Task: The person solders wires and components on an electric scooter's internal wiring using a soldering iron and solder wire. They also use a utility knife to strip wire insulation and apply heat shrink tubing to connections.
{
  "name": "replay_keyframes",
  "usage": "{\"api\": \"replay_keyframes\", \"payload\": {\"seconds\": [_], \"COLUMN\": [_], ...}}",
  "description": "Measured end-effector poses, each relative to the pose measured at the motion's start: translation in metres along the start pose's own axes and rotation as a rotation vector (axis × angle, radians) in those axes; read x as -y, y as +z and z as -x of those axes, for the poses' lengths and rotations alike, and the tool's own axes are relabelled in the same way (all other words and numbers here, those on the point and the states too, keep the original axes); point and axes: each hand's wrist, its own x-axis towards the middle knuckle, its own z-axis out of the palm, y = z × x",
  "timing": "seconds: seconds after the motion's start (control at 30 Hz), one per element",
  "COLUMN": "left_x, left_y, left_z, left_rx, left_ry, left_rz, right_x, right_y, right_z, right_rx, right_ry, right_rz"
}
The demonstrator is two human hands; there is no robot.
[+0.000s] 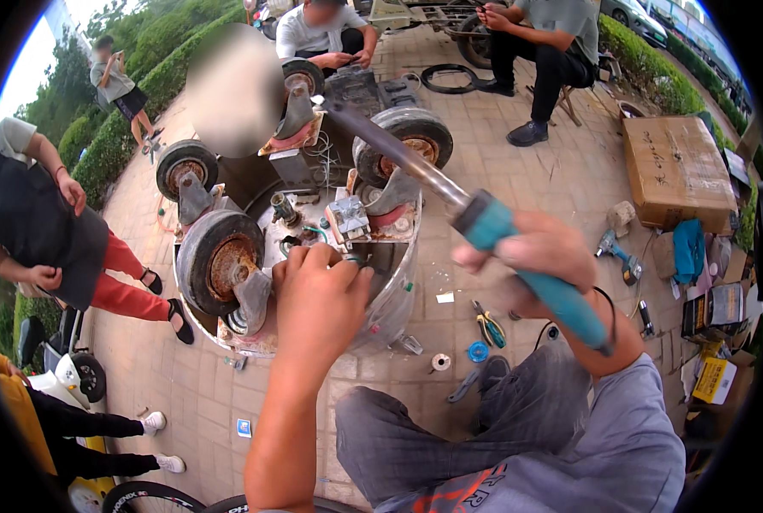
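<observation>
In front of me an upturned round metal machine base (396,301) carries several rubber caster wheels with rusty hubs; the near left wheel (195,265) stands beside my left hand. My left hand (321,291) reaches into the base, fingers curled down next to a small boxy fitting (348,221) and some wiring. What its fingertips grip is hidden. In my right hand (545,252), slightly blurred, is a teal-handled tool with a long metal barrel (407,158). The barrel slants up and left over the far right wheel (411,145), and a black cord shows near the handle's end.
On the paving to the right lie pliers (489,325), a blue round piece (478,351), a tape roll (440,362) and a cordless drill (621,256). A cardboard box (679,171) stands beyond. Several people are around; one in red trousers (129,286) stands left.
</observation>
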Motion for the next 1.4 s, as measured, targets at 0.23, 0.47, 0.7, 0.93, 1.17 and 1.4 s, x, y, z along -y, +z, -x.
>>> {"api": "replay_keyframes", "payload": {"seconds": [0.23,0.47,0.7,0.93,1.17,1.4], "left_x": [0.003,-0.027,-0.018,0.001,-0.019,-0.067], "left_y": [-0.009,-0.039,0.135,0.345,0.414,0.280], "left_z": [0.000,0.027,0.132,0.221,0.273,0.161], "left_rx": [0.057,-0.013,1.403,1.233,1.056,0.960], "left_ry": [-0.038,0.118,-0.119,-0.359,-0.564,-0.348], "left_rz": [-0.060,-0.082,0.503,0.141,0.126,0.903], "right_x": [0.020,0.004,-0.008,0.003,0.026,0.028], "right_y": [-0.056,-0.094,-0.107,-0.092,-0.073,-0.072], "right_z": [0.086,0.158,0.224,0.264,0.281,0.270], "right_rx": [-0.361,-0.725,-1.016,-1.152,-1.092,-0.642], "right_ry": [0.455,0.696,0.899,0.984,1.295,1.151], "right_rz": [-0.330,-0.454,-0.424,-0.208,-0.015,-0.053]}}
